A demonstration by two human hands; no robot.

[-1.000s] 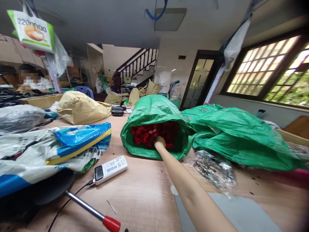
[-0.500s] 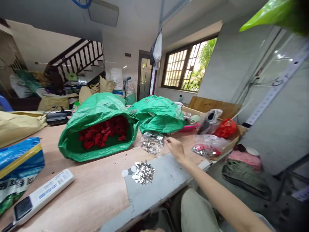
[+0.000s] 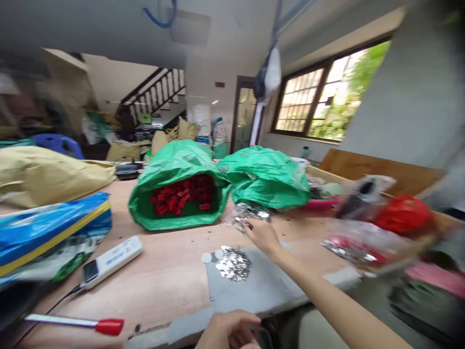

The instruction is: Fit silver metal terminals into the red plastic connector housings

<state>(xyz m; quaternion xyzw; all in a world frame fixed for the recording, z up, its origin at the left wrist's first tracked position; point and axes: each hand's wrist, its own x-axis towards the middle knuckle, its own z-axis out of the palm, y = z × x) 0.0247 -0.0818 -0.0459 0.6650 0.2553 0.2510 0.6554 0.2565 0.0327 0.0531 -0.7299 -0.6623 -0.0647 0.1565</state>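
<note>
My right hand reaches over the table beside a clear plastic bag of small shiny metal pieces. Its fingers are pinched together, and a small dark reddish spot shows at the tips, too blurred to name. My left hand is at the bottom, by the table's near edge, with fingers curled; what they hold, if anything, is hidden. Between the hands a pile of small silvery metal pieces lies on a grey sheet. Two whitish discs sit at its left.
An open green sack holds red pieces; another green sack stands right of it. At left lie a blue bag, a white handheld device and a red-capped pen. Plastic bags crowd the right.
The view has swung left, bringing the red-capped pen into sight. My left hand has risen into view at the bottom. My right hand stays by the clear bag, fingers still pinched.
</note>
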